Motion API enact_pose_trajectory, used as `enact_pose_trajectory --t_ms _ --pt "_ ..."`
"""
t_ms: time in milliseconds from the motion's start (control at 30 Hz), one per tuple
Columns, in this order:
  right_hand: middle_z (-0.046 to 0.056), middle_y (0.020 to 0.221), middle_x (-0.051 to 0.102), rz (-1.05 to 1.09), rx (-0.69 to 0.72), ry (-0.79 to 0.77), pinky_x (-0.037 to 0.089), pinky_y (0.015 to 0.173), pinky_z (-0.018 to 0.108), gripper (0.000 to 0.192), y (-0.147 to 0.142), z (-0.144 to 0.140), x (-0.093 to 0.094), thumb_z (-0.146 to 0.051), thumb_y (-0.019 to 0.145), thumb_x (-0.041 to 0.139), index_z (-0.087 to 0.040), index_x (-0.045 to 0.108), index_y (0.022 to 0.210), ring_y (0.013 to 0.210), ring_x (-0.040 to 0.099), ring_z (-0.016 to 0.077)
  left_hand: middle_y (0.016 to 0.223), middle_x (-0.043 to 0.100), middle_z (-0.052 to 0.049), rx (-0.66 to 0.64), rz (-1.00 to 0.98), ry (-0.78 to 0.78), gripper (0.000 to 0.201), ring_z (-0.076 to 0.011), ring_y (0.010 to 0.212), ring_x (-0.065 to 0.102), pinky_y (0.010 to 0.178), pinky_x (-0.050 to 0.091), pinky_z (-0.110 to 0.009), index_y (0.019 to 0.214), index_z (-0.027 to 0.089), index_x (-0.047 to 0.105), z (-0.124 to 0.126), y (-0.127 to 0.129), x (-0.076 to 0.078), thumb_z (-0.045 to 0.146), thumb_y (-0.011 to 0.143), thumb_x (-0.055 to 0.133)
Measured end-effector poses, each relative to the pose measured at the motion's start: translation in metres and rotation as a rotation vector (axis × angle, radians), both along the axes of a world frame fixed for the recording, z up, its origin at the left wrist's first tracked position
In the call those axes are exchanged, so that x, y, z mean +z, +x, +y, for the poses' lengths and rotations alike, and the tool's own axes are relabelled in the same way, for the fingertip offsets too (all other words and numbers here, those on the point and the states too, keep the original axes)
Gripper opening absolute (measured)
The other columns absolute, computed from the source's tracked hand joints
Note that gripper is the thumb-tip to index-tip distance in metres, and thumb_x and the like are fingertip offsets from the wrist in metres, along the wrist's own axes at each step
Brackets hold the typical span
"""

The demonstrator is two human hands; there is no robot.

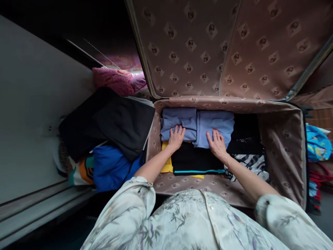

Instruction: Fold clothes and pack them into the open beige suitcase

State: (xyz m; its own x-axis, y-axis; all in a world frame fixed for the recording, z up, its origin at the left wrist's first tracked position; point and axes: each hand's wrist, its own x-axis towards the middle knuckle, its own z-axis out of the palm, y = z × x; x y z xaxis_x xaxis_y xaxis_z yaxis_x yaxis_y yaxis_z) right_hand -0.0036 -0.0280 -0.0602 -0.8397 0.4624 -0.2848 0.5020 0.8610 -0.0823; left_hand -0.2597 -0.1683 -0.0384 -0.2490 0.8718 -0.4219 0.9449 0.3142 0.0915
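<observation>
An open suitcase with brown patterned lining lies in front of me, its lid raised. At its back lies a folded light blue garment. My left hand rests flat on its left part, fingers spread. My right hand presses flat on its right part. Just below the hands lies a black garment with a teal stripe on top of something yellow. A black piece and a black-and-white patterned cloth fill the right side.
Left of the suitcase sits a pile of clothes: a black garment, a blue one, an orange-and-teal piece. A pink cushion lies behind. A white wall is on the left. Blue printed fabric lies at the right.
</observation>
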Motion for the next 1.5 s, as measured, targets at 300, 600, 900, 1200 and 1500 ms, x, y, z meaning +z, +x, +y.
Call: enact_pose_trajectory --t_ms 300,600,900,1200,1500 --pt "0.029 0.154 0.042 -0.039 0.04 -0.074 0.031 0.113 0.05 0.071 -0.016 0.021 0.013 -0.015 0.087 0.047 -0.004 0.037 0.157 0.145 0.035 0.0407 0.157 0.04 -0.025 -0.04 -0.004 0.025 0.058 -0.0415 0.151 0.027 0.115 0.031 -0.059 0.156 0.014 0.04 0.011 -0.002 0.0 0.014 0.098 0.034" --pt "0.031 0.152 0.046 -0.032 0.079 -0.001 0.029 0.113 0.055 0.068 -0.017 0.012 0.011 -0.014 0.089 0.047 -0.006 0.037 0.156 0.144 0.037 0.0428 0.154 0.042 -0.027 -0.014 0.058 0.006 0.057 -0.0459 0.147 0.033 0.113 0.032 -0.065 0.152 0.011 0.045 0.018 0.011 -0.003 0.011 0.096 0.032" --pt "0.016 0.111 0.072 -0.021 -0.248 -0.28 0.048 0.084 0.035 0.064 -0.058 0.087 0.1 -0.028 0.079 0.065 -0.017 0.051 0.141 0.097 0.067 0.029 0.128 0.067 -0.015 -0.023 -0.148 -0.089 0.056 -0.0297 0.116 0.065 0.098 0.05 -0.036 0.136 0.015 0.056 0.077 -0.056 0.084 0.019 0.08 0.061" --pt "0.004 0.09 0.072 0.682 -0.689 -0.759 0.053 0.069 0.03 0.041 -0.01 0.094 0.218 -0.028 0.061 0.066 -0.014 0.068 0.1 0.082 0.066 0.022 0.088 0.07 -0.004 0.408 -0.899 0.257 0.041 -0.0193 0.078 0.064 0.065 0.049 -0.024 0.098 0.011 0.067 0.059 -0.078 0.214 0.02 0.06 0.059" --pt "0.002 0.084 0.074 0.595 -0.864 -1.309 0.059 0.074 0.038 0.037 0.004 -0.092 0.246 -0.031 0.053 0.073 -0.022 0.069 0.089 0.08 0.069 0.0265 0.069 0.061 0.001 0.744 -1.063 0.327 0.023 -0.0128 0.062 0.052 0.053 0.039 -0.021 0.082 0.014 0.064 -0.064 0.025 0.243 0.021 0.06 0.062"
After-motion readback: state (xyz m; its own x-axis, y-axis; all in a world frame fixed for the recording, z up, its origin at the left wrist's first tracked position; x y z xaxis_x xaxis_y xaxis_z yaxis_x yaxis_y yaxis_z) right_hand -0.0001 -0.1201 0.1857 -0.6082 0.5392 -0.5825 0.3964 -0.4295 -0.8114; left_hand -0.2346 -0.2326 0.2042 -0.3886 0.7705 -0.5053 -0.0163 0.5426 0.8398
